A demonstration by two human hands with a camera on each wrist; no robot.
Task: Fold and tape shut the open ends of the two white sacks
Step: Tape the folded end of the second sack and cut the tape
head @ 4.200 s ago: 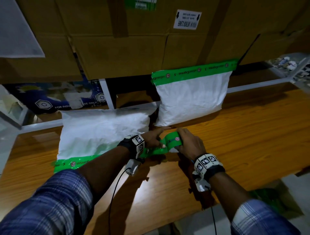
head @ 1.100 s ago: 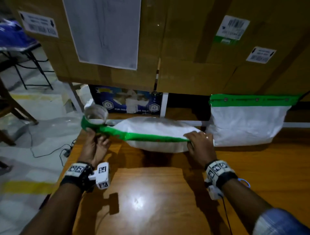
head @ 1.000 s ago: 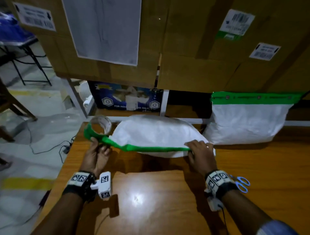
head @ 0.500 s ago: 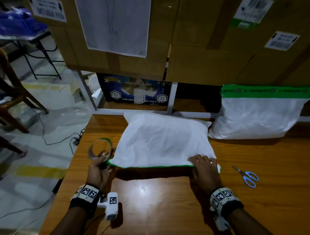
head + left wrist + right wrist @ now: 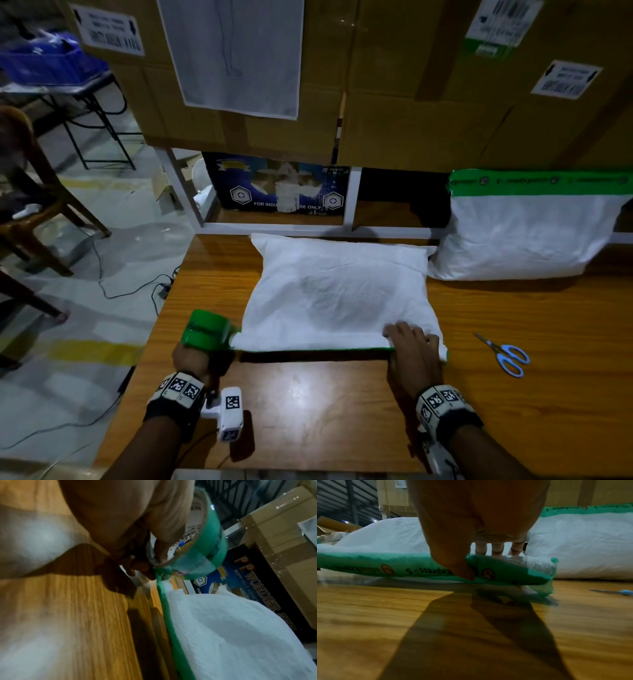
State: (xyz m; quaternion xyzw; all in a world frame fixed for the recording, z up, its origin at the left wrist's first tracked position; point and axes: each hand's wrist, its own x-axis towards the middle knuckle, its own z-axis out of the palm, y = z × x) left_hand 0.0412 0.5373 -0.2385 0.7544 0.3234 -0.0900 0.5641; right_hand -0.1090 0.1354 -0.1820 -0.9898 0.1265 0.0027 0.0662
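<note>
One white sack (image 5: 339,294) lies flat in the middle of the wooden table (image 5: 308,411). A strip of green tape (image 5: 308,349) runs along its folded near edge. My left hand (image 5: 193,356) grips the green tape roll (image 5: 205,330) at the sack's near left corner, fingers in the core (image 5: 202,545), and the strip (image 5: 169,615) still joins the roll. My right hand (image 5: 412,353) pinches the taped edge near the right corner, with the thumb (image 5: 465,572) on the tape's front and fingers on top. The second sack (image 5: 527,233) stands at the back right, with green tape across its top.
Blue-handled scissors (image 5: 507,354) lie on the table to the right of my right hand. Stacked cardboard boxes (image 5: 411,102) hang over the back of the table. The table's left edge drops to a floor with cables (image 5: 130,291) and a chair (image 5: 30,192).
The raised taped end of the near sack has come down, and the sack now lies flat. My left hand has brought the roll down beside the near left corner. My right hand has kept its hold.
</note>
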